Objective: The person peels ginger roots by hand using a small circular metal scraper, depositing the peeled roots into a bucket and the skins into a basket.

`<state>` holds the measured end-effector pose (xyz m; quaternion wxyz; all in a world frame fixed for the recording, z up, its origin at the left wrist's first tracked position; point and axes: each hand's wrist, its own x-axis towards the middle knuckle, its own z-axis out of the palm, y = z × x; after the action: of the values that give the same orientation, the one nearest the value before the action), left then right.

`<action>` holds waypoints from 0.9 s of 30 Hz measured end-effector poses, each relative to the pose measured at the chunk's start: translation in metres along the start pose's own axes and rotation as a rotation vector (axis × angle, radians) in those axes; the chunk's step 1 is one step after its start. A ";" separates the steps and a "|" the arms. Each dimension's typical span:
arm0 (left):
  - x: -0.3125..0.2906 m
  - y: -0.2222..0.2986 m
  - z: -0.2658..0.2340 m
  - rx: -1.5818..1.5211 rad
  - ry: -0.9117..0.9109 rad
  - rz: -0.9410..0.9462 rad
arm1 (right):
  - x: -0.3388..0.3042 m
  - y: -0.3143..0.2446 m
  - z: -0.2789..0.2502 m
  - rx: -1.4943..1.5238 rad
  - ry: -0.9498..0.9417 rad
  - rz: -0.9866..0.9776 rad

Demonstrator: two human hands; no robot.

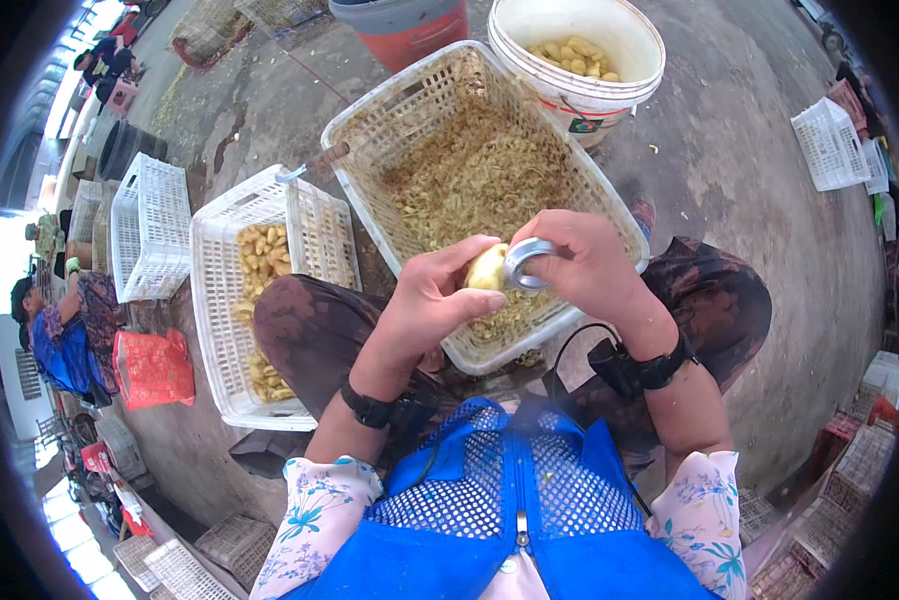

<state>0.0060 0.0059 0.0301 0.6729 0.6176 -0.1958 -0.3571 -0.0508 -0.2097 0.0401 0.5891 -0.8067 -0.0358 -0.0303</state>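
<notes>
A pale yellow, rounded, potato-like tuber is pinched between the thumb and fingers of my left hand. My right hand grips a silver-grey, ring-shaped tool, its ring right up against the tuber's right side. Both hands are over a white plastic crate strewn with brown and yellow peelings. Whether the tool's edge is cutting into the tuber cannot be made out.
Left of my knee, a white crate holds many yellow tubers. A knife-like tool rests across the crate rims. Beyond stand a white bucket of tubers and a red-grey bucket. A person sits at far left near a red bag.
</notes>
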 end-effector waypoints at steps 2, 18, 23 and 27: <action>0.001 0.000 -0.001 -0.110 -0.023 -0.032 | 0.000 0.002 -0.001 0.054 -0.005 0.050; 0.006 -0.008 -0.006 -0.178 -0.064 -0.143 | 0.002 0.004 -0.001 0.020 0.057 0.067; 0.005 -0.017 0.000 -0.651 -0.050 -0.118 | 0.003 -0.005 0.009 0.244 0.125 0.002; 0.007 -0.015 0.001 -0.558 -0.041 -0.134 | 0.003 -0.007 0.007 0.105 0.098 -0.122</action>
<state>0.0061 0.0006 0.0141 0.7877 0.4125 -0.0624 -0.4533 -0.0482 -0.2010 0.0453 0.6285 -0.7687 -0.0576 -0.1034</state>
